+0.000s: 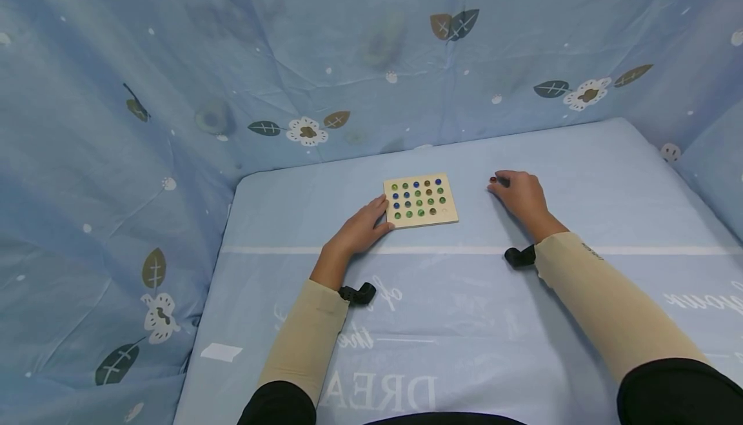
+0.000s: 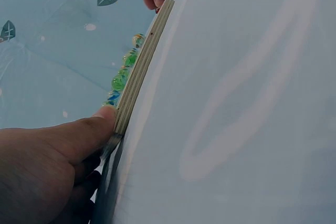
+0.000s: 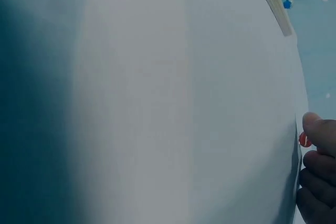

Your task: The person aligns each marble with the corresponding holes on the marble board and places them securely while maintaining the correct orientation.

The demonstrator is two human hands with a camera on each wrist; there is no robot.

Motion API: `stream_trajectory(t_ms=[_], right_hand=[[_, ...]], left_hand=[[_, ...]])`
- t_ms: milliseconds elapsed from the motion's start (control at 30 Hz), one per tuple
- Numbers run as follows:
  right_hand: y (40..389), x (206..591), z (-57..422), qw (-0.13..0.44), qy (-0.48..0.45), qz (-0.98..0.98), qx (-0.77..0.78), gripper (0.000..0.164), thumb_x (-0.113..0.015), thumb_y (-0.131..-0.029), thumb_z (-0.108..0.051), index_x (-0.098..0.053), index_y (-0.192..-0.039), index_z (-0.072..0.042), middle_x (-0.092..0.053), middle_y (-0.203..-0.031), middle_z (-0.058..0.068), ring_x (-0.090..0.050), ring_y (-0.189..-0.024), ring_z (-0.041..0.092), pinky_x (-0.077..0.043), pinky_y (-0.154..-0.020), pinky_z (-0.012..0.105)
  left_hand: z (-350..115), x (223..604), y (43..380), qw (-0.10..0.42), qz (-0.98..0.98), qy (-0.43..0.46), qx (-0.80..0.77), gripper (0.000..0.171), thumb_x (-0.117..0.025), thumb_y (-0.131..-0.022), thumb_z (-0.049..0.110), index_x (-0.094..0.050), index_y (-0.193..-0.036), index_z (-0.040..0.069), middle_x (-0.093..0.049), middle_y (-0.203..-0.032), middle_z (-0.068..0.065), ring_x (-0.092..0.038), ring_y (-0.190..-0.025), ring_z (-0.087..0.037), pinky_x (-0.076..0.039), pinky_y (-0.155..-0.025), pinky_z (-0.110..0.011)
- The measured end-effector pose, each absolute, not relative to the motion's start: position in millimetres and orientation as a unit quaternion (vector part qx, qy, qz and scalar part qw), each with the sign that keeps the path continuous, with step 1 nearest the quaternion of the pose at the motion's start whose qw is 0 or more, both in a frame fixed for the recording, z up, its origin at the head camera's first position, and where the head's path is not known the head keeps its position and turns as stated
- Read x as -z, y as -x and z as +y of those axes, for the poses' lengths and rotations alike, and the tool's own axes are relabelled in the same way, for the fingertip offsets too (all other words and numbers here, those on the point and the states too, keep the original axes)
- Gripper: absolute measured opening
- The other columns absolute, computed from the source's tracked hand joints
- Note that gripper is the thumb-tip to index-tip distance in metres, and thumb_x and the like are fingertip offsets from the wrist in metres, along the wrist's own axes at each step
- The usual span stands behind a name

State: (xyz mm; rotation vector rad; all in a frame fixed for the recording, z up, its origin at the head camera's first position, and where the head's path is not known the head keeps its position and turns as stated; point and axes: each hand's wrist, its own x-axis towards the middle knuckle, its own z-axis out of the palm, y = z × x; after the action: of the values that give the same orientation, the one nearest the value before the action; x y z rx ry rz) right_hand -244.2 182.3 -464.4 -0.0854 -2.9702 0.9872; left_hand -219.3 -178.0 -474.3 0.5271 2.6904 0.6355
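Note:
A square-edged wooden board [image 1: 422, 222] lies flat on the bed-like surface, with rows of green, blue and brownish glass marbles [image 2: 119, 81] sitting in its hollows. The hollow [image 1: 444, 210] at its lower right corner holds no marble. My left hand [image 1: 361, 226] rests at the board's left side, fingers extended along that edge and thumb against the lower left corner. To the right of the board, my right hand [image 1: 522, 198] pinches a red marble [image 3: 305, 139] between thumb and forefinger, low over the cloth. Its other fingers curl in beneath.
Pale blue cloth with a white stripe [image 1: 464, 250] and printed letters covers the surface [image 1: 278, 218]. Patterned blue fabric [image 1: 371, 77] rises behind and at both sides. A white patch [image 1: 221, 352] lies at the lower left. Each wrist wears a black camera mount [image 1: 360, 293].

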Motion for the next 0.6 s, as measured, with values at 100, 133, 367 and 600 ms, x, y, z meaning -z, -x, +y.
stream_trajectory(t_ms=[100,133,367,600], right_hand=[[245.1,463.8,181.9,0.000,0.025,-0.951,-0.308,0.045,-0.067,-0.095,-0.022,-0.060,-0.133,0.001,-0.059,-0.133,0.026,-0.050,-0.129,0.043,-0.040,-0.107,0.057],[245.3,463.4,181.7,-0.001,0.024,-0.952,-0.305,0.044,-0.066,-0.095,-0.021,-0.060,-0.133,0.001,-0.059,-0.132,0.026,-0.050,-0.129,0.043,-0.040,-0.107,0.057],[248.6,461.6,178.5,-0.007,0.025,-0.961,-0.275,0.039,-0.065,-0.096,-0.019,-0.063,-0.129,0.002,-0.060,-0.130,0.027,-0.052,-0.126,0.044,-0.043,-0.104,0.057],[249.7,462.1,176.7,0.007,0.019,-0.965,-0.263,0.033,-0.066,-0.095,-0.017,-0.067,-0.121,0.003,-0.064,-0.123,0.027,-0.057,-0.119,0.043,-0.046,-0.100,0.056]], left_hand=[[-178.4,474.5,219.7,0.164,0.943,-0.185,-0.223,0.073,-0.051,-0.101,0.047,-0.017,-0.159,0.020,-0.011,-0.166,0.002,-0.014,-0.153,-0.021,-0.019,-0.123,-0.042],[-178.3,474.7,219.7,0.164,0.943,-0.184,-0.224,0.073,-0.051,-0.101,0.047,-0.017,-0.159,0.020,-0.011,-0.166,0.002,-0.014,-0.153,-0.021,-0.020,-0.123,-0.042],[-178.1,475.1,220.3,0.165,0.942,-0.186,-0.226,0.073,-0.051,-0.101,0.047,-0.017,-0.159,0.020,-0.011,-0.166,0.002,-0.014,-0.153,-0.021,-0.019,-0.123,-0.042],[-178.1,474.4,220.1,0.163,0.943,-0.186,-0.224,0.073,-0.052,-0.100,0.047,-0.017,-0.159,0.019,-0.012,-0.166,0.001,-0.014,-0.153,-0.021,-0.020,-0.123,-0.042]])
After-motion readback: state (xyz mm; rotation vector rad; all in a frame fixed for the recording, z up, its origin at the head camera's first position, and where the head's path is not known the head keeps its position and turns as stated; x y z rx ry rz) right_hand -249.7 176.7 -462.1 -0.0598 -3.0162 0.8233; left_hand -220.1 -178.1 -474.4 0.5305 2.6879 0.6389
